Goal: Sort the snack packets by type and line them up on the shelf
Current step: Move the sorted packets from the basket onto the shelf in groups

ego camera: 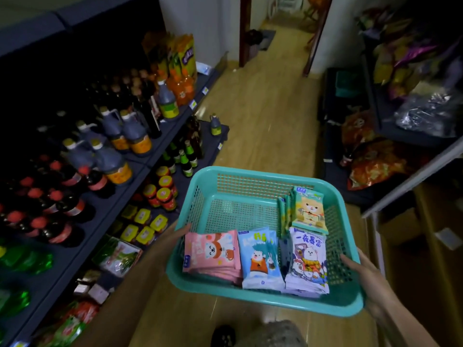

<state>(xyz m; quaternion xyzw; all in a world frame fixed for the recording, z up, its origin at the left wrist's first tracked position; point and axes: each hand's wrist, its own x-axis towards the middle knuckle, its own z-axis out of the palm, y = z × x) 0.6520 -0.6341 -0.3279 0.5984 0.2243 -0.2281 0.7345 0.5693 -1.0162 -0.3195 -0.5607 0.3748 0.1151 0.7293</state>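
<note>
both hands carry the teal basket (253,172) by opposite sides above the aisle floor (263,121): left hand (181,233) with thumb hooked over the left rim, right hand (360,269) with fingers curled over the right wall. the snack packets lie inside in stacks: pink (211,252), blue (259,259), white (307,262), and a yellow lot (310,211) leaning by the right wall. a tilt would likely slide the stacks together and mix the types. swinging left could knock bottles (136,132) on the shelf (172,136).
</note>
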